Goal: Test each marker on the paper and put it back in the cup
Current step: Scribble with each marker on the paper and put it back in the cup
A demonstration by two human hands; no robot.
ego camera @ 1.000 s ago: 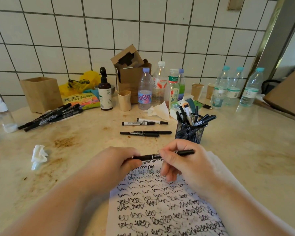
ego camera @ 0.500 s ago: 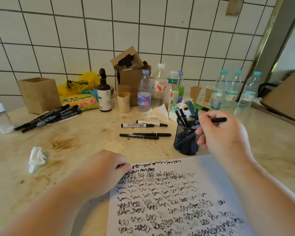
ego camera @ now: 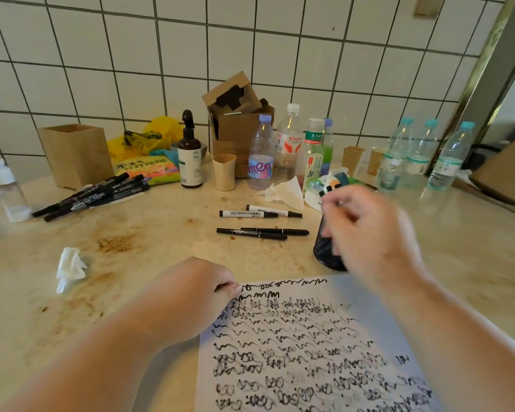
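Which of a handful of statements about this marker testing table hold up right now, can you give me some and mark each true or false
1. The left hand rests on the top left corner of the scribbled paper. True.
2. The right hand is writing on the paper. False: it is raised in front of the black mesh cup, blurred.
3. Four markers lie loose on the counter between the bottles and the paper. True.
4. The wooden box at the back left is filled with markers. False: a bunch of black markers lies on the counter in front of it.
5. The brown spray bottle lies on its side. False: it stands upright.
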